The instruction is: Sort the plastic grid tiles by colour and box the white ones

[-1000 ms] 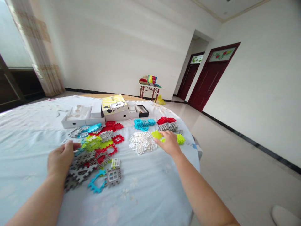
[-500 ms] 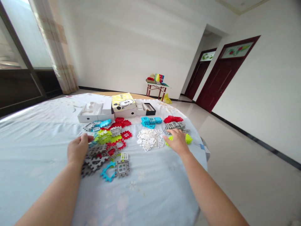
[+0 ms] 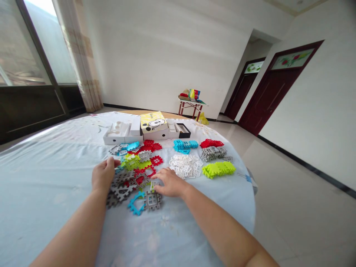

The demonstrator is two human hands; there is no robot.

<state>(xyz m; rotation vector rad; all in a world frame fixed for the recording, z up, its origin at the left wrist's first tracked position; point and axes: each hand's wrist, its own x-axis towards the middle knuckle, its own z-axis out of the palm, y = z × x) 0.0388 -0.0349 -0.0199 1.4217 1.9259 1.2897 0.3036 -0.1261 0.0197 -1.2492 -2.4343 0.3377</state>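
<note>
A mixed pile of plastic interlocking building pieces [image 3: 122, 177] in grey, red, green and blue lies in front of me. My left hand [image 3: 103, 175] rests against its left side, fingers curled together; whatever they hold is hidden. My right hand [image 3: 170, 182] is over the pile's right edge, thumb and fingers apart, at a small white window piece [image 3: 152, 185]. Just below are a grey square window piece [image 3: 152, 200] and a blue frame piece [image 3: 136, 203]. Sorted heaps lie to the right: white [image 3: 185, 165], blue [image 3: 185, 145], red [image 3: 211, 143], grey [image 3: 214, 153] and bright green [image 3: 218, 169].
Behind the pieces stand an open white box [image 3: 122, 139], a yellow box with a cartoon face [image 3: 153, 122] and a black-rimmed tray [image 3: 183, 131]. A pale blue cloth [image 3: 178, 233] covers the round table, whose edge curves down on the right. A small side table [image 3: 191, 104] stands by the wall.
My right hand has moved left from the bright green heap to the mixed pile, uncovering that heap. My left hand stays at the pile's left side. The view has shifted slightly.
</note>
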